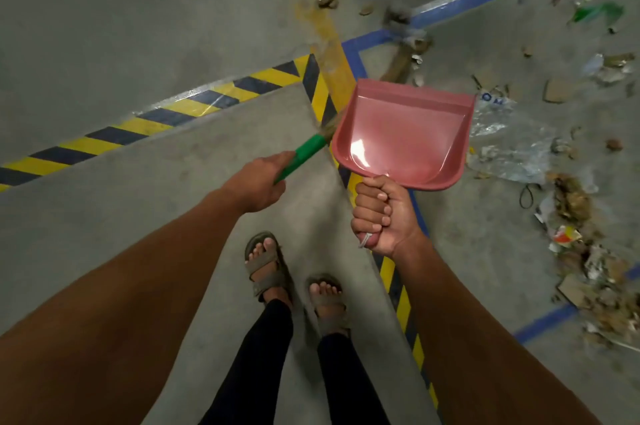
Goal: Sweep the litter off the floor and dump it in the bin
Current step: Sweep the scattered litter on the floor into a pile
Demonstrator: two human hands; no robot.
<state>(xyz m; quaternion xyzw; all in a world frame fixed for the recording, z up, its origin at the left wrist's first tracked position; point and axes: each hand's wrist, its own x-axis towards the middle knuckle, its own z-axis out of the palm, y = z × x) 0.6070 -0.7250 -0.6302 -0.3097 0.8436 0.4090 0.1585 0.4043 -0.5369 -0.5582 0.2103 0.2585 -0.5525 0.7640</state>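
Grey floor (104,26), blurred litter (571,203), right hand (381,213) fingers clamped on dustpan (401,134), left hand (256,182) gripping blurred broom (304,154)

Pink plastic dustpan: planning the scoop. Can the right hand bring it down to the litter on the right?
Probably yes: right hand grips the empty pink plastic dustpan; scattered litter lies just beyond, nothing between.

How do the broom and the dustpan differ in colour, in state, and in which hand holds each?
The broom has a green handle; the dustpan is pink. The left hand holds the broom, the right hand the dustpan. The broom's bristles are blurred; the dustpan looks sharp and empty. Both are held above the floor.
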